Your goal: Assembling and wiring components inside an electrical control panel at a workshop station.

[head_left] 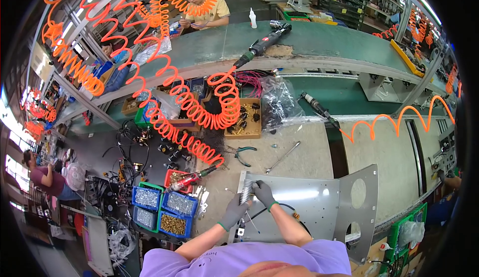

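A bent grey sheet-metal panel (pixel 319 202) with round cut-outs lies on the bench in front of me. A ribbed silver finned part (pixel 246 191) stands at the panel's left edge. My left hand (pixel 233 213), in a grey glove with a green cuff, rests against the lower end of that finned part. My right hand (pixel 263 193), gloved the same way, grips its upper right side. A thin black cable (pixel 284 206) runs across the panel behind my right wrist.
Blue bins of screws (pixel 164 209) and a red-handled pneumatic driver (pixel 189 179) sit left of the panel. Pliers (pixel 243 153) and a wrench (pixel 282 157) lie beyond it. Orange coiled air hoses (pixel 189 107) hang overhead. Other people work at a green conveyor (pixel 319 42) and at far left.
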